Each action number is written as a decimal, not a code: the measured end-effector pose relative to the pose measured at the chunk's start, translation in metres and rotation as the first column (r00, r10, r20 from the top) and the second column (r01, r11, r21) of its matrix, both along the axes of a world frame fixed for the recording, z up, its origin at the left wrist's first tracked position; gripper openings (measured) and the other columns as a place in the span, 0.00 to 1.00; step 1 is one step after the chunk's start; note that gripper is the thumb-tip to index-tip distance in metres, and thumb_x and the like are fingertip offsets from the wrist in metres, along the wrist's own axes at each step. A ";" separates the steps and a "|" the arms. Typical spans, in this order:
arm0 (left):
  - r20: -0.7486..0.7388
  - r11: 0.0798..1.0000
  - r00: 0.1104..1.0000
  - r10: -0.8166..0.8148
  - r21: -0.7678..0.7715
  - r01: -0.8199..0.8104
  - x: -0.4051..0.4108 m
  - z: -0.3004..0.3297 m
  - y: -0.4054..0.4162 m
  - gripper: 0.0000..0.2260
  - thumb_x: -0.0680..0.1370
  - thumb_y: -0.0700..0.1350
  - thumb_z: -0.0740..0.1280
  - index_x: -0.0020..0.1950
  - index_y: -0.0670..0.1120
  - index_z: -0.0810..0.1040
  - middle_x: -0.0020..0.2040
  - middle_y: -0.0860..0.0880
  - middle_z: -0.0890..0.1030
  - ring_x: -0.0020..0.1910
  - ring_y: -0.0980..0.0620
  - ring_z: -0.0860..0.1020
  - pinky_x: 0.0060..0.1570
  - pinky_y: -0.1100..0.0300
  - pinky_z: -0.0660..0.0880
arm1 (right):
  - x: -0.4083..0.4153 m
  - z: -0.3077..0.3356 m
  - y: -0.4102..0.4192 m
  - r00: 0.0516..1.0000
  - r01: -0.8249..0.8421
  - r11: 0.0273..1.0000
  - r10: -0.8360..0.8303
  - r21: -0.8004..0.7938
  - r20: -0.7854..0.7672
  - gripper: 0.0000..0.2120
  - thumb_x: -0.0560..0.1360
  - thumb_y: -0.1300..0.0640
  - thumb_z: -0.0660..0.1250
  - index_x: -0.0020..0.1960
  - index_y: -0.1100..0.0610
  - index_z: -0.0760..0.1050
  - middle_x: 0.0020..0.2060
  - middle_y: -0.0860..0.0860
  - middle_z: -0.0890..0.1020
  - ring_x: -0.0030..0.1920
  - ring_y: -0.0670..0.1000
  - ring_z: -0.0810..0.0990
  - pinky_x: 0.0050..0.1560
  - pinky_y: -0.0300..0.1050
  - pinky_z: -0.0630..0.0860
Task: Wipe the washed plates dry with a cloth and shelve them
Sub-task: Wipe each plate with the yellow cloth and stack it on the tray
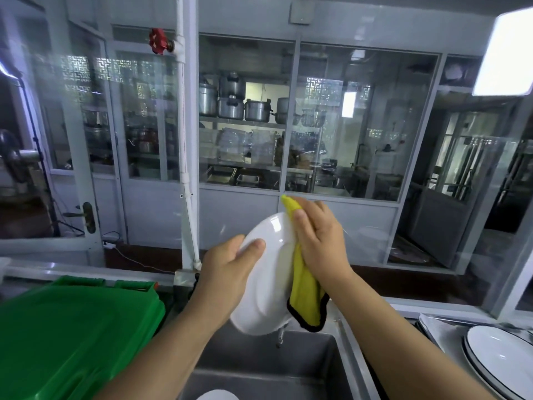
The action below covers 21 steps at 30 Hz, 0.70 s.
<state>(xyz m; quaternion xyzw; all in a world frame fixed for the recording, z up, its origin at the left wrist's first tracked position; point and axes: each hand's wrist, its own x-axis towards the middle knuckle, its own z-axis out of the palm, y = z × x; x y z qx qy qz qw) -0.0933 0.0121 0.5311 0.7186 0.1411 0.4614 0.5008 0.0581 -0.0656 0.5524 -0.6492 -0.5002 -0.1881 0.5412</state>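
Cool, dim light fills the wide-angle view as a bright panel lamp (504, 50) blows out at upper right. Glare streaks the glass partition (346, 119), straight lines bow near the edges, and the background reads soft and hazy.

head view looks down, close over sink (259, 368).
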 end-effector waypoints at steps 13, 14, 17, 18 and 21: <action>0.203 0.966 0.978 -0.057 -0.237 0.106 0.001 0.001 0.005 0.06 0.68 0.53 0.70 0.44 0.62 0.81 0.44 0.55 0.84 0.47 0.53 0.81 0.44 0.60 0.76 | -0.004 -0.014 -0.004 0.641 -0.017 0.949 0.251 0.314 -0.725 0.09 0.78 0.52 0.64 0.57 0.48 0.77 0.51 0.49 0.83 0.52 0.51 0.81 0.55 0.52 0.79; 0.160 0.956 0.982 -0.104 -0.258 0.143 0.000 0.000 0.011 0.09 0.66 0.51 0.69 0.44 0.61 0.82 0.44 0.53 0.84 0.48 0.50 0.81 0.45 0.57 0.76 | -0.002 -0.013 -0.007 0.658 -0.012 0.948 0.247 0.318 -0.711 0.08 0.77 0.53 0.66 0.56 0.48 0.78 0.48 0.49 0.83 0.51 0.50 0.82 0.55 0.51 0.79; 0.029 0.919 0.965 -0.262 -0.297 0.259 -0.004 0.011 0.029 0.12 0.64 0.47 0.73 0.47 0.54 0.82 0.45 0.50 0.85 0.48 0.45 0.81 0.48 0.51 0.76 | 0.000 -0.012 -0.014 0.743 -0.037 0.965 0.200 0.259 -0.638 0.13 0.75 0.54 0.69 0.59 0.50 0.78 0.46 0.46 0.83 0.47 0.46 0.82 0.54 0.49 0.80; -0.022 0.915 0.956 -0.293 -0.296 0.274 -0.005 0.016 0.033 0.15 0.64 0.48 0.78 0.49 0.52 0.81 0.46 0.49 0.85 0.48 0.45 0.82 0.50 0.49 0.77 | 0.000 -0.013 -0.015 0.770 -0.054 0.973 0.184 0.225 -0.611 0.15 0.74 0.54 0.70 0.61 0.50 0.77 0.47 0.46 0.83 0.47 0.46 0.82 0.54 0.49 0.80; -0.144 0.942 0.949 -0.282 -0.227 0.246 -0.004 0.022 0.036 0.18 0.64 0.52 0.74 0.52 0.48 0.80 0.47 0.49 0.85 0.47 0.47 0.83 0.51 0.48 0.78 | 0.004 -0.016 -0.015 0.865 -0.069 0.987 0.132 0.146 -0.484 0.17 0.74 0.50 0.70 0.62 0.46 0.76 0.51 0.48 0.81 0.51 0.44 0.80 0.54 0.49 0.78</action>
